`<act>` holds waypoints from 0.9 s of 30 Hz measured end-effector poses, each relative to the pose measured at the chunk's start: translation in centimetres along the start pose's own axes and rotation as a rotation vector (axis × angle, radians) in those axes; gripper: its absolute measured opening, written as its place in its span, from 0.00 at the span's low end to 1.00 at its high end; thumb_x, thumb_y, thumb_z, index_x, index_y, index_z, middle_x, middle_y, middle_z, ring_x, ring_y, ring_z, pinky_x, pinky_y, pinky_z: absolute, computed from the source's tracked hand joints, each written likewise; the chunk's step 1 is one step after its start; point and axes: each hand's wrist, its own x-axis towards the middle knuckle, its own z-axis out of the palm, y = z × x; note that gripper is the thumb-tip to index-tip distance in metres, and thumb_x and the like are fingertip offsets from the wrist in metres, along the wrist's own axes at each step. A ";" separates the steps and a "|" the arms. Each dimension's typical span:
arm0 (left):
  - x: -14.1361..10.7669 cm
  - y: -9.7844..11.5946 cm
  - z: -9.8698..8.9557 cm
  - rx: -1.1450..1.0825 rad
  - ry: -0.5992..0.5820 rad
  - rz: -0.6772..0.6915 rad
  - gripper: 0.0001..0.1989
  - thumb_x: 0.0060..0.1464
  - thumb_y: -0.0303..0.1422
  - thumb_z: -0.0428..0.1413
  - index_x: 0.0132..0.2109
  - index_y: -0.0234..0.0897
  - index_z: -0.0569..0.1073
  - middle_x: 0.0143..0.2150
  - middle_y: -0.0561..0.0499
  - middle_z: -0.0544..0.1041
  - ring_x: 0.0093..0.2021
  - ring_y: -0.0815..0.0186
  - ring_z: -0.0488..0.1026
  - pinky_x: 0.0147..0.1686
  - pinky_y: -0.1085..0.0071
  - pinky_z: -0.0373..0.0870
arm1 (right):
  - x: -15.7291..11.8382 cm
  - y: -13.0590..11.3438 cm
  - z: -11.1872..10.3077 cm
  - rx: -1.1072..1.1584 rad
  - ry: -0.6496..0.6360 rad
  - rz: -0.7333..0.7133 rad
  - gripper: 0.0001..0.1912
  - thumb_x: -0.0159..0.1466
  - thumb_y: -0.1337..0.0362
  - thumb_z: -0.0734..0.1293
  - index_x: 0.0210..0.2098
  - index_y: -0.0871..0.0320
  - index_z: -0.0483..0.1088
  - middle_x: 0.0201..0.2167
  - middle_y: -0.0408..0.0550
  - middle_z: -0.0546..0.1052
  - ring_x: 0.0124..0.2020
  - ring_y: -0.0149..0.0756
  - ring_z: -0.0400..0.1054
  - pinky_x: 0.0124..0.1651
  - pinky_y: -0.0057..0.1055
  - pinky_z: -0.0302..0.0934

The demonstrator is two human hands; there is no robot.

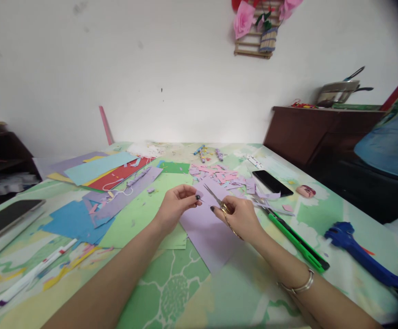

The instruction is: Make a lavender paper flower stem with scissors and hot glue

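The person's right hand (242, 217) has its fingers curled around the scissors (215, 193), whose blades point away over a lilac sheet (211, 237) on the surface (161, 292). The left hand (176, 205) is near the blades, its fingers drawn close together; whether they grip a scrap cannot be told. Pink and lilac scraps (216, 173) lie beyond, a green cutter (297, 242) to the right.

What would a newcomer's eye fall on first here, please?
Probably the bare right hand near the centre comes first, holding slim gold-handled metal scissors above a pale purple paper sheet, the bare left hand beside it. Next might come the bright green plastic cutter to the right and the heap of pink and purple paper scraps beyond the hands.
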 end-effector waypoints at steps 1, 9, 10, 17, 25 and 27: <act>0.0 0.0 0.0 0.010 -0.013 0.010 0.06 0.42 0.27 0.62 0.31 0.33 0.74 0.26 0.52 0.75 0.27 0.69 0.72 0.32 0.72 0.66 | 0.0 0.0 0.0 -0.007 -0.016 -0.006 0.14 0.54 0.57 0.66 0.17 0.58 0.63 0.13 0.37 0.63 0.17 0.25 0.54 0.22 0.24 0.45; -0.1 0.0 0.1 -0.030 -0.038 0.019 0.05 0.43 0.28 0.62 0.31 0.32 0.74 0.24 0.52 0.74 0.26 0.70 0.70 0.31 0.72 0.64 | -0.2 -0.1 0.3 -0.109 -0.053 -0.029 0.12 0.53 0.58 0.67 0.19 0.58 0.65 0.14 0.38 0.65 0.18 0.26 0.56 0.24 0.24 0.46; -0.1 0.0 0.2 -0.034 -0.042 0.017 0.05 0.43 0.28 0.62 0.31 0.32 0.74 0.24 0.52 0.74 0.26 0.70 0.70 0.31 0.72 0.64 | -0.2 -0.1 0.3 -0.113 -0.054 -0.030 0.12 0.54 0.58 0.66 0.19 0.57 0.65 0.14 0.38 0.66 0.18 0.27 0.56 0.24 0.24 0.47; -0.2 0.1 0.4 -0.039 -0.044 0.012 0.06 0.41 0.28 0.62 0.30 0.33 0.75 0.24 0.52 0.74 0.26 0.70 0.70 0.31 0.72 0.64 | -0.3 -0.2 0.2 -0.130 -0.048 -0.029 0.12 0.54 0.58 0.67 0.19 0.57 0.65 0.14 0.38 0.66 0.18 0.27 0.57 0.25 0.24 0.47; -0.2 0.2 0.3 -0.025 -0.037 0.003 0.07 0.41 0.28 0.63 0.30 0.32 0.75 0.24 0.51 0.74 0.26 0.70 0.70 0.30 0.71 0.64 | -0.2 0.1 0.4 -0.143 -0.041 -0.039 0.12 0.53 0.58 0.67 0.18 0.57 0.66 0.13 0.38 0.66 0.17 0.27 0.56 0.24 0.24 0.47; -0.2 0.2 0.3 -0.025 -0.038 0.002 0.07 0.41 0.28 0.63 0.30 0.32 0.75 0.24 0.51 0.74 0.26 0.70 0.70 0.31 0.72 0.64 | -0.2 0.1 0.4 -0.149 -0.047 -0.032 0.12 0.53 0.58 0.67 0.19 0.57 0.66 0.13 0.38 0.66 0.18 0.27 0.56 0.24 0.24 0.47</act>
